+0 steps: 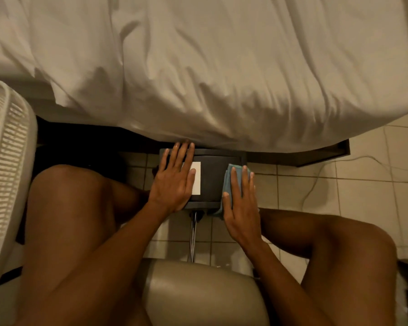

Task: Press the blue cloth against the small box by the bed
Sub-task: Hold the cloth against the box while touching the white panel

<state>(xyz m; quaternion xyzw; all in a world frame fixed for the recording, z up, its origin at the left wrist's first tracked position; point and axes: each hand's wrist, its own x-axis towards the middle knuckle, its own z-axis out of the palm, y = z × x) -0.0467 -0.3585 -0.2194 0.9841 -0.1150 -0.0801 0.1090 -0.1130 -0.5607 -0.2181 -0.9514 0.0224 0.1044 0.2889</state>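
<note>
Blue cloth [227, 182]: folded, soft and light by the look of it; it lies on the right side of the small box, under the right hand.
Small box [211, 178]: dark, stiff-sided, on the tiled floor [363, 184] at the edge of the bed [198, 67]; probably light enough to slide if pushed from one side.
Right hand [242, 208]: grip spread flat, fingers straight, pressing the cloth against the box.
Left hand [174, 177]: grip spread flat on the box's left side, likely bracing it.
Where to hold: palm over the cloth's middle, so the folds do not slip.
White label [197, 182]: partly covered; no writing can be read.
</note>
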